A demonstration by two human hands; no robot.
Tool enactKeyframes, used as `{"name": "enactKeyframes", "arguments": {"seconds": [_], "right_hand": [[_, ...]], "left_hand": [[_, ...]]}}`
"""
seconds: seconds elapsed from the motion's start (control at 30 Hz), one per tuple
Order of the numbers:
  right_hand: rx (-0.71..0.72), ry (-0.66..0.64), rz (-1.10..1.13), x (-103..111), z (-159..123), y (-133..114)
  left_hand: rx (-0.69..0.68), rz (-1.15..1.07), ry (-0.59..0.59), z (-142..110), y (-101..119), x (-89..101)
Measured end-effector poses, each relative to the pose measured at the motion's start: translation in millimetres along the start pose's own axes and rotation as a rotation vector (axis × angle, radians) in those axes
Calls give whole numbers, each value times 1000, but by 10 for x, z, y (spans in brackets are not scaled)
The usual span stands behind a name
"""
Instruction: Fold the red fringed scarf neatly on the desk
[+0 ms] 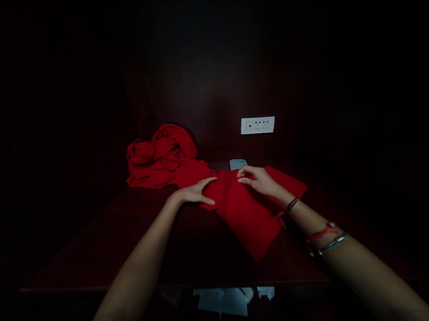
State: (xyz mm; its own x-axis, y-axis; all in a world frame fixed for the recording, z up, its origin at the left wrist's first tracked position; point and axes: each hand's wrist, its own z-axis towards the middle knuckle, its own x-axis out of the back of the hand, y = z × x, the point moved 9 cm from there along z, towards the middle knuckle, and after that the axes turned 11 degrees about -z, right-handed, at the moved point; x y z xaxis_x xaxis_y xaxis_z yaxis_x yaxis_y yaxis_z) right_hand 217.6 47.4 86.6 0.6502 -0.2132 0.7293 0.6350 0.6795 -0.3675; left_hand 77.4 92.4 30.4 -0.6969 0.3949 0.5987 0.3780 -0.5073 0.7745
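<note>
A piece of red cloth (246,219) lies flat on the dark table, one corner pointing towards me. My left hand (195,192) rests at its left part, thumb and fingers spread, gripping nothing. Over the upper middle of the cloth is my right hand (258,180), fingers bent, with a small gap between thumb and forefinger and no fold visibly pinched there. Behind and to the left sits a crumpled heap of red cloth (160,154); whether it joins the flat piece I cannot tell.
A phone (237,164) with a lit screen lies just behind my right hand. The wall behind carries a white socket panel (258,125). Below the front edge of the dark table (132,255), papers (225,301) show in the shadow. The surroundings are very dark.
</note>
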Motion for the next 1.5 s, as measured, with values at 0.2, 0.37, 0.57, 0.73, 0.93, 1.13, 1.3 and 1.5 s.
{"name": "enactKeyframes", "arguments": {"seconds": [0.2,0.37,0.57,0.73,0.93,1.13,1.3,1.5], "right_hand": [[12,-208,-42,-197,209,9],[27,-196,44,-248,381,2],[22,-189,-105,-389,532,131],[-87,-269,-177,-524,481,287],[-70,-260,-239,-427,233,255],[-58,-59,-168,167,-316,183],[103,-332,-341,114,-876,-67],[189,-280,-745,-17,-886,-95]], "left_hand": [[-96,138,153,60,56,1],[-158,158,425,104,200,50],[136,-375,388,244,-128,-204],[337,-451,483,88,-278,12],[237,-242,373,7,73,-79],[230,141,249,19,172,-345],[167,429,307,29,213,-230],[180,343,254,25,109,-252]]}}
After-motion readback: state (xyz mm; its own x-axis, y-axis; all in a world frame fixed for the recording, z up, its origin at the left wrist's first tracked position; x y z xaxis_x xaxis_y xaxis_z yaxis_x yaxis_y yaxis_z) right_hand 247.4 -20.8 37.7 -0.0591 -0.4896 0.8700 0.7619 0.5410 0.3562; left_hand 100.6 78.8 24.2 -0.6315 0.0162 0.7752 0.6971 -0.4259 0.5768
